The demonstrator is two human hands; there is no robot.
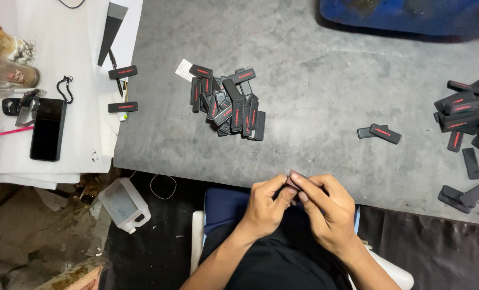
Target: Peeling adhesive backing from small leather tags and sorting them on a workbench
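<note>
Your left hand (265,207) and right hand (325,212) pinch one small black rectangular plastic piece (292,181) between fingertips at the near table edge, with a finished-looking pile (226,103) far left and looser black pieces (467,134) waiting right.

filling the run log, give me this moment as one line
hands: left and right pinch one black piece | table: pile centre, pile right | phone left
</note>
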